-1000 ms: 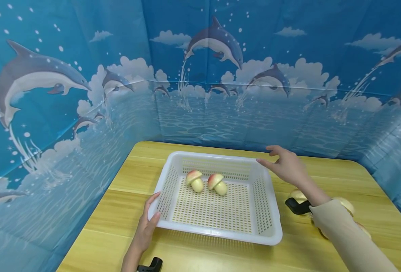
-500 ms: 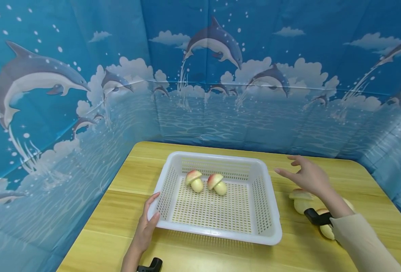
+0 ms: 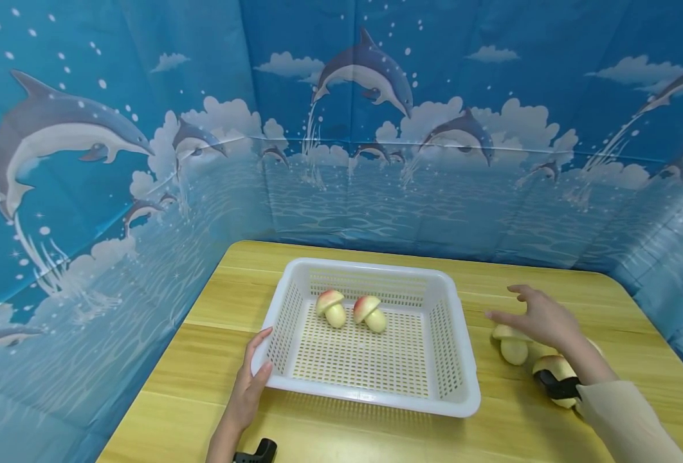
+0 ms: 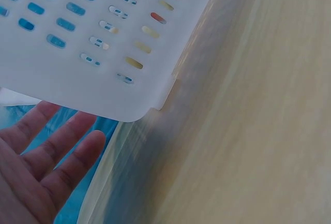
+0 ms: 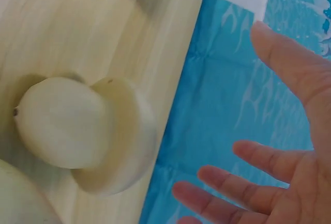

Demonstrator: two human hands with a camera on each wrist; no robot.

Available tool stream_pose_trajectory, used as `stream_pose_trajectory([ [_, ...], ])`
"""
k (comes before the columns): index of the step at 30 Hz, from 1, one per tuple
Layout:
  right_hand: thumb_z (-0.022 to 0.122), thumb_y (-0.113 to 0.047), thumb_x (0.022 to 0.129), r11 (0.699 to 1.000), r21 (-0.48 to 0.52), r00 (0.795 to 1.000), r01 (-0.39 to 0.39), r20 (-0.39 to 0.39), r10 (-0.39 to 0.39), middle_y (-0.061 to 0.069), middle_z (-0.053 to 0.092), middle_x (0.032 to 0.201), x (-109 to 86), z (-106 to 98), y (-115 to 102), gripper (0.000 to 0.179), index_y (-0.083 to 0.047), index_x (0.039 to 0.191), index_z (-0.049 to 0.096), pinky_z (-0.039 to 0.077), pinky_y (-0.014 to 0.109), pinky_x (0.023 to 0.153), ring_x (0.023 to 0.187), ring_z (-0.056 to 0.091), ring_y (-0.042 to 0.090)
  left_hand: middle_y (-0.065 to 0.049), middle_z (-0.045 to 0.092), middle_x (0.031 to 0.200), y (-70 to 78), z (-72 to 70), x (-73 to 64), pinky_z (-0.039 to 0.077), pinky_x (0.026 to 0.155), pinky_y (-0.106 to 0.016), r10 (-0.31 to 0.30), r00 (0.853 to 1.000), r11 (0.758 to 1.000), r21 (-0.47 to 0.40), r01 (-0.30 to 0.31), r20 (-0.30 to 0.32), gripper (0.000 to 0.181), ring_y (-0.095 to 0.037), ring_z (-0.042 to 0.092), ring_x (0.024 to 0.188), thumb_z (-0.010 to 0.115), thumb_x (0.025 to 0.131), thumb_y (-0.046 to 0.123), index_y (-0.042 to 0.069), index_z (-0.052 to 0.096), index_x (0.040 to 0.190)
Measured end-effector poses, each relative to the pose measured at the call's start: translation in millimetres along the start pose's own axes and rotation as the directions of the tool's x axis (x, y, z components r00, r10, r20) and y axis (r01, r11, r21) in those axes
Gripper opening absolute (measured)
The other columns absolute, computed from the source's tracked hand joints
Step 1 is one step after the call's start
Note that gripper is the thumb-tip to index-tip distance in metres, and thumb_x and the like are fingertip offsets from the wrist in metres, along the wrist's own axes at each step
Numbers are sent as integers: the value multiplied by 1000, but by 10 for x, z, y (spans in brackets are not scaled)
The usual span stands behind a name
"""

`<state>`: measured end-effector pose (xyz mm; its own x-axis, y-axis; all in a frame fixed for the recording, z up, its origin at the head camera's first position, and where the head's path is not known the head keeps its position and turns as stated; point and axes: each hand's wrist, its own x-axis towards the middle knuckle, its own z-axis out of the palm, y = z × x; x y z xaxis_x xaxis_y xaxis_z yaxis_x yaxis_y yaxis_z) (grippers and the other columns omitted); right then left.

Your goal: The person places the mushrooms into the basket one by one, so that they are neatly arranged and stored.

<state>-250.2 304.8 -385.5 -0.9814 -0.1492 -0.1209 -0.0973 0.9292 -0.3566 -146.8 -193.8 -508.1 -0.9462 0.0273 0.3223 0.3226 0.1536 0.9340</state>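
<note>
A white plastic basket [image 3: 370,399] with slotted walls stands on the table, holding a toy mushroom [image 3: 336,314] and, beside it, a second toy mushroom [image 3: 376,319], both cream with reddish caps. My left hand [image 3: 245,389] holds its near left corner, thumb and index fingertip over the rim; the left wrist view has other fingers along the side wall. Right of the basket, my right hand [image 3: 544,318] hovers with fingers spread and nothing in them. Beneath it lie a cream mushroom [image 5: 67,123] and another mushroom [image 3: 555,368], partly hidden by the wrist strap and arm.
The yellow wood-grain table [image 3: 191,360] ends at a rounded back edge. A blue curtain [image 3: 341,193] with dolphins hangs behind it and at both sides. More of the mushroom pile is hidden under the right forearm.
My right hand has moved from the basket's far right corner rightward and toward me, to above the loose mushrooms. The left hand and the basket have stayed put.
</note>
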Motion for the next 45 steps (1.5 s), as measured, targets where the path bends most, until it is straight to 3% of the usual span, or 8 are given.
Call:
stream_pose_trajectory([
  [15,59,-67,79,999,-36,996,-8,84,11,44,36,127,6,126,206,103,14,137,33,42,60,72,108,43,57,-16,34,145,9,3,2,42,88,-46,-5,1000,1000,-8,5,-2,53,-37,44,119,37,95,14,20,29,147],
  [27,61,-66,79,998,-61,994,-5,105,11,41,44,123,34,225,272,98,14,132,39,42,58,72,106,46,55,-15,33,146,23,14,5,40,90,-47,-26,1000,999,-18,26,2,52,-36,42,121,36,96,15,22,28,147],
  [38,65,-61,78,999,-50,995,0,102,5,39,49,118,40,330,304,94,14,129,42,42,59,72,101,49,54,-16,34,145,12,8,0,42,89,-43,-7,1000,1000,-16,7,6,52,-37,43,120,36,96,14,20,28,147],
  [45,67,-59,77,999,-35,995,-9,98,12,32,56,110,49,367,318,90,13,127,44,44,51,66,88,57,41,-17,34,145,3,5,4,42,88,-46,17,1000,1000,-22,-16,17,52,-39,42,120,36,96,15,19,28,147],
])
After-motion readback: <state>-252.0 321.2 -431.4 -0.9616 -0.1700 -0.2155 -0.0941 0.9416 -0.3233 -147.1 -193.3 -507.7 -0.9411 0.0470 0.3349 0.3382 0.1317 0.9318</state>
